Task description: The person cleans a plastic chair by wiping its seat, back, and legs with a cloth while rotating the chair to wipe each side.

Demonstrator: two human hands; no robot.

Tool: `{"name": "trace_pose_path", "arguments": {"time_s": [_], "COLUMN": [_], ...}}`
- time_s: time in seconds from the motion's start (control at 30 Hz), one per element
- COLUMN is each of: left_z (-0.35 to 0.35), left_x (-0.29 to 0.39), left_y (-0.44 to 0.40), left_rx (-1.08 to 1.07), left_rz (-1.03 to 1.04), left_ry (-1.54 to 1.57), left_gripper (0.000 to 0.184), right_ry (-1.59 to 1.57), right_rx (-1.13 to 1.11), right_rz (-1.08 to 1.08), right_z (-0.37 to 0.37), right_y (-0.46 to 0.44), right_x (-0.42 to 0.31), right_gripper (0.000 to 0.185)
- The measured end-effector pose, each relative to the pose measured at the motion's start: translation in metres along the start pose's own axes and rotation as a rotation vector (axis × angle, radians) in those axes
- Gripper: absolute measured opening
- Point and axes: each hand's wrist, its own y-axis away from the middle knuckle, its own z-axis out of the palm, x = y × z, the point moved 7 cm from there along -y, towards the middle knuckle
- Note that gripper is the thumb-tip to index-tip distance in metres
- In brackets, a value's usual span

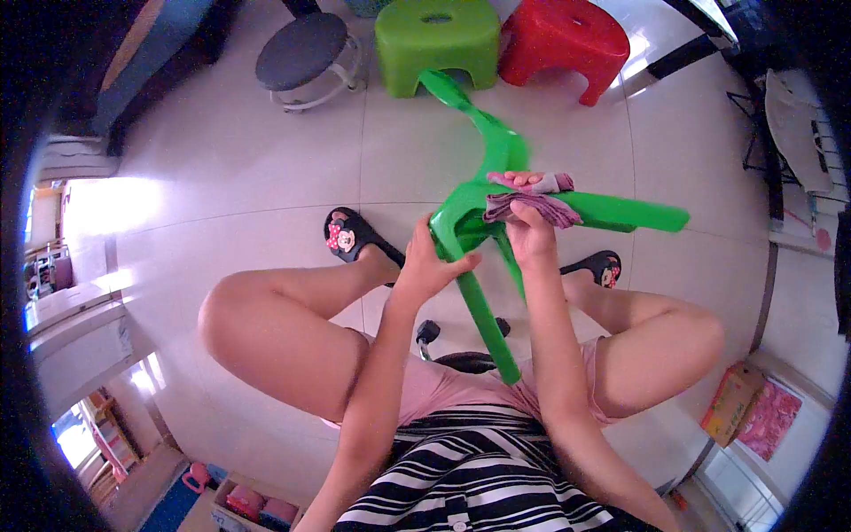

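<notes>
A bright green plastic chair (483, 306), tipped on its side with several legs sticking out, is held up in front of my lap. My left hand (427, 266) grips its near left side, with the thumb lying over the base of one leg. A striped pink and purple cloth (554, 211) is bunched in my right hand (530, 232). The cloth is pressed around the chair where a leg runs to the right. Some right fingers show beyond the cloth; the rest are hidden by it.
Along the far side stand a round grey stool (304, 51), a green step stool (437, 35) and a red one (565, 40). A cardboard box (733, 403) sits at right. Pink things fill a box (253, 505) at lower left. A caster (428, 332) shows beneath me.
</notes>
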Motion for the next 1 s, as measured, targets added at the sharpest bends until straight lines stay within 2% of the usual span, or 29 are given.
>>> {"name": "trace_pose_path", "arguments": {"time_s": [0.13, 0.23, 0.33, 0.43, 0.57, 0.63, 0.7, 0.73, 0.83, 0.87, 1.0], "left_z": [-0.005, -0.007, -0.005, -0.004, -0.009, -0.012, -0.019, -0.021, -0.022, -0.017, -0.006], "left_x": [0.0, 0.0, -0.001, 0.003, 0.009, 0.012, 0.018, 0.024, 0.037, 0.036, 0.044], "left_y": [0.023, 0.043, 0.055, 0.065, 0.069, 0.069, 0.063, 0.059, 0.044, 0.04, 0.034], "left_rx": [0.128, 0.189, 0.155, 0.207, 0.171, 0.16, 0.258, 0.304, 0.237, 0.14, 0.195], "left_rz": [-0.034, -0.058, -0.165, -0.116, -0.2, -0.197, -0.035, 0.046, 0.058, -0.024, -0.017], "left_ry": [-0.159, -0.163, -0.082, -0.141, -0.136, -0.136, -0.286, -0.358, -0.227, -0.215, -0.338], "left_gripper": [0.099, 0.101, 0.103, 0.104, 0.104, 0.104, 0.103, 0.103, 0.098, 0.094, 0.085], "right_ry": [-0.116, -0.154, -0.179, -0.188, -0.199, -0.217, -0.242, -0.249, -0.258, -0.255, -0.308], "right_rx": [-0.026, -0.037, -0.025, -0.03, -0.002, 0.012, 0.023, 0.038, 0.129, 0.194, 0.368], "right_rz": [0.047, 0.111, 0.179, 0.205, 0.229, 0.24, 0.246, 0.249, 0.239, 0.222, 0.148], "right_z": [0.003, 0.01, 0.007, 0.007, 0.012, 0.011, 0.006, 0.004, 0.002, 0.0, -0.014], "right_y": [0.006, 0.014, 0.019, 0.021, 0.023, 0.025, 0.033, 0.036, 0.044, 0.047, 0.047], "right_x": [0.011, 0.02, 0.027, 0.031, 0.031, 0.031, 0.033, 0.034, 0.038, 0.039, 0.04], "right_gripper": [0.038, 0.039, 0.041, 0.041, 0.04, 0.04, 0.039, 0.038, 0.034, 0.032, 0.028]}}
